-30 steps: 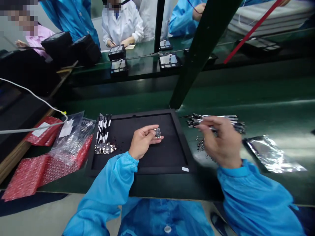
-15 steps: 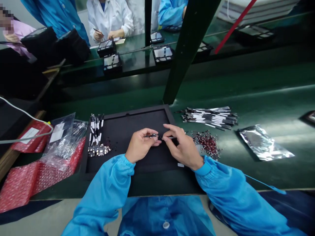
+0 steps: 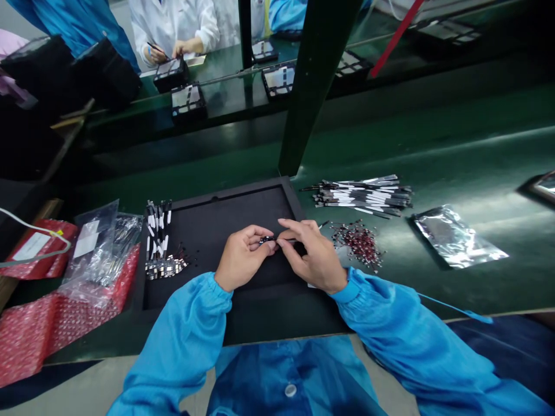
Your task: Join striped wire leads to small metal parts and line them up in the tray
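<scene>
Over the black foam tray (image 3: pixel 208 216), my left hand (image 3: pixel 245 254) pinches a small dark electronic part (image 3: pixel 267 239) with shiny bits between thumb and fingers. My right hand (image 3: pixel 314 254) meets it from the right, thumb and index finger closed on a thin strip like a flex cable, mostly hidden by the fingers. Its other fingers are raised. The fingertips of both hands nearly touch. In the tray's left side lie several black-and-white flex cables (image 3: pixel 158 222) and a cluster of shiny metal parts (image 3: pixel 165 267).
Right of the tray are a pile of flex cables (image 3: pixel 364 195), a heap of tiny dark-red parts (image 3: pixel 359 244) and a silver bag (image 3: pixel 455 236). Red bubble wrap (image 3: pixel 82 320) and clear bags (image 3: pixel 93 248) lie left. A green post (image 3: pixel 306 98) rises behind; co-workers sit beyond.
The view has shifted, so the bench contents sit slightly lower-left or higher. My hands stay together over the tray, and the right fingers have drawn closer to the part in my left hand.
</scene>
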Demonstrator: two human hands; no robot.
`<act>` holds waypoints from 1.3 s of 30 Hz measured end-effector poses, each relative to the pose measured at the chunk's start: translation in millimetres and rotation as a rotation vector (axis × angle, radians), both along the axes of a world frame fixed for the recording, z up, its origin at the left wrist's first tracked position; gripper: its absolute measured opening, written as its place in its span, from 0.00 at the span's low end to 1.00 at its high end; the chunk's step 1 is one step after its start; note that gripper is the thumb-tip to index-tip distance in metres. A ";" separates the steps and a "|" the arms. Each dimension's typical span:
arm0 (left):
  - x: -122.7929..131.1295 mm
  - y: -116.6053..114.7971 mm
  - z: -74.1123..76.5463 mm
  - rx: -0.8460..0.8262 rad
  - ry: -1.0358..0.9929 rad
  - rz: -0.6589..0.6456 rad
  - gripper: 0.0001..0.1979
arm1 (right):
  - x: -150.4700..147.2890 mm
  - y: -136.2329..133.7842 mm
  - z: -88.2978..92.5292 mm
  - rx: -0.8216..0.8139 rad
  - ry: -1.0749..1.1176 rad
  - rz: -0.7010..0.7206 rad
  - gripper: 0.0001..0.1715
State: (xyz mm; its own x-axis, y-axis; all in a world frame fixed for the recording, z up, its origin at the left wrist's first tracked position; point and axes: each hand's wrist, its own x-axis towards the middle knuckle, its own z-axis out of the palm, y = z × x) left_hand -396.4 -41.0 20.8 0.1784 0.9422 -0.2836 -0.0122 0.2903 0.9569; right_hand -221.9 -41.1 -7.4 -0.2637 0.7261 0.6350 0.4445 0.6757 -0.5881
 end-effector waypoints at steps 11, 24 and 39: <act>1.9 0.0 0.8 0.027 0.003 0.002 0.09 | 0.4 0.3 -0.4 0.019 -0.001 0.000 0.24; -0.4 -1.0 0.4 0.146 0.123 -0.012 0.07 | 1.9 0.1 -1.1 0.043 -0.020 -0.009 0.25; -4.0 -2.7 6.5 0.369 0.352 -0.015 0.04 | 2.2 -2.9 2.4 0.094 -0.056 -0.019 0.24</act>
State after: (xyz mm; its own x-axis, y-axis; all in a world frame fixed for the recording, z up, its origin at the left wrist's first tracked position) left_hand -400.4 -43.7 27.3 0.1460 0.9890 0.0223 0.3307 -0.0700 0.9411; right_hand -219.7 -44.0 -5.1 -0.2880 0.6690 0.6852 0.4879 0.7182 -0.4961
